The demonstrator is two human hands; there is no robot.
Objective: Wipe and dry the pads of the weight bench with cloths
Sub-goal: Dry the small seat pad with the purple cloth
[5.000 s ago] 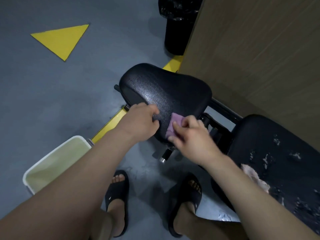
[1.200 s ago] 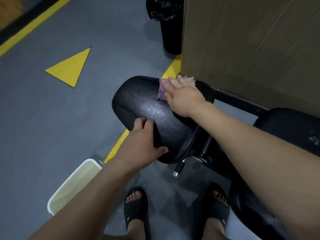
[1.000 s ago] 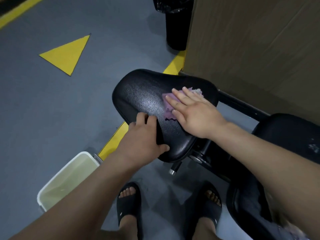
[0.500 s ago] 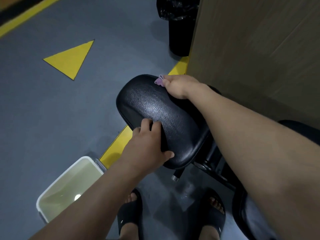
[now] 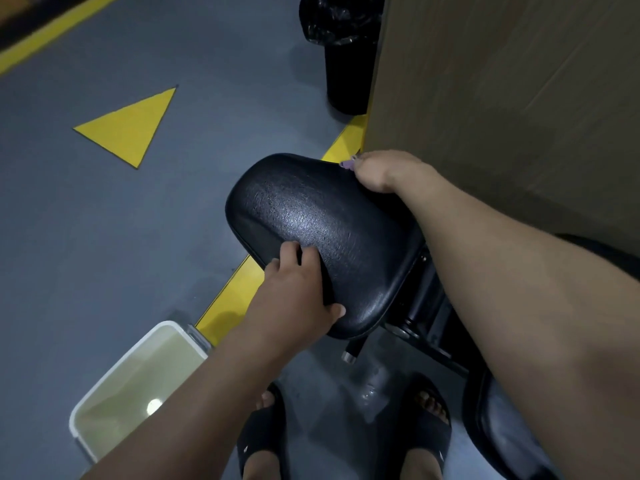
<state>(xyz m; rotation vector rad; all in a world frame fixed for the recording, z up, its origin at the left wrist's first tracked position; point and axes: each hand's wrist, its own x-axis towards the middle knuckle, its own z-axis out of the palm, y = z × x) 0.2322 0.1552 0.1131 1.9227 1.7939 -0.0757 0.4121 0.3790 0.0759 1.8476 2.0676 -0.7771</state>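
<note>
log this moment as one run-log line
step: wipe seat pad | left hand: grips pad's near edge | right hand: holds purple cloth at pad's far edge | bucket: holds yellowish liquid

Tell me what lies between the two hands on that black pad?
Only the bare, glossy pad, as the head view shows. The left hand grips the pad's near edge; the right hand holds the purple cloth at its far edge.

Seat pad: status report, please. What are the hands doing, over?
Left hand grips near edge of seat pad. Right hand holds purple cloth at far edge. Wooden panel close beside it.
</note>
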